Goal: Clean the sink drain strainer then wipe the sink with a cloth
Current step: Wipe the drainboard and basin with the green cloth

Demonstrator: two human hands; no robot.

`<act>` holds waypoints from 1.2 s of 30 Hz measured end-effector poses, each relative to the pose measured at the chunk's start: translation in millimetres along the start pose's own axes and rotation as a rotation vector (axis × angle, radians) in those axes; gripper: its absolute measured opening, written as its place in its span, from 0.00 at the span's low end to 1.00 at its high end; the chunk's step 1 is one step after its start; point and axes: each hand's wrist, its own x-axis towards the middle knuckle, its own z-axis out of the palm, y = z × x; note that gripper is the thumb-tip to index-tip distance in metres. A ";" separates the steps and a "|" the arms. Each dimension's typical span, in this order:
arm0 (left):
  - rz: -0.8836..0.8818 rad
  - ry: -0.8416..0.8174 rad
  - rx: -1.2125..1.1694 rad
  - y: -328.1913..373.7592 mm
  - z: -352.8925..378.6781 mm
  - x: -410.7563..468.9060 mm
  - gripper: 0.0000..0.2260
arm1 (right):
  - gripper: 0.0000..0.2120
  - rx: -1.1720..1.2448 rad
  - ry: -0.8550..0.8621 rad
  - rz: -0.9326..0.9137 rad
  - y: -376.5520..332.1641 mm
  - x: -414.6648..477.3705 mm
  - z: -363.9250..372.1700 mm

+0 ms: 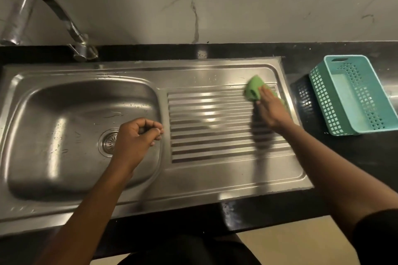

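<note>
The left arm comes in from the lower left of the frame and reaches up and to the right over the sink (193,180). The left hand (137,135) hangs above the right side of the basin (64,114), back of the hand up. Its fingers are curled in toward the palm with the thumb against them, like a loose fist, and nothing shows inside it. The drain strainer (108,141) lies flat in the basin floor, just to the left of this hand. It is round and faces upward, and the hand hides its right part.

The right arm enters from the lower right of the frame and stretches up and to the left. The right hand (272,109) lies palm down on the upper right corner of the ribbed drainboard (211,125). Its fingers are rather straight and press on the green cloth (254,89), they do not close around it. The cloth is bunched up in front of the fingertips, and a small part shows at the right side of the hand. So its long axis goes about left to right, a little downward to the right.

The tap (53,11) stands at the upper left of the frame. On the black bench (247,50), right of the sink, a teal basket (353,94) sits touching a dark basket (303,97).
</note>
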 end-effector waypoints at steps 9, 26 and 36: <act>0.027 0.009 -0.014 6.3 0.0 1.0 0.06 | 0.28 0.040 0.167 0.231 -124.3 22.0 57.8; 0.028 0.065 -0.048 6.3 4.1 1.6 0.06 | 0.28 -0.211 0.107 0.061 -21.4 20.6 20.4; 0.045 0.055 -0.016 7.7 -6.2 2.3 0.05 | 0.25 -0.080 0.229 0.455 -69.6 47.8 31.9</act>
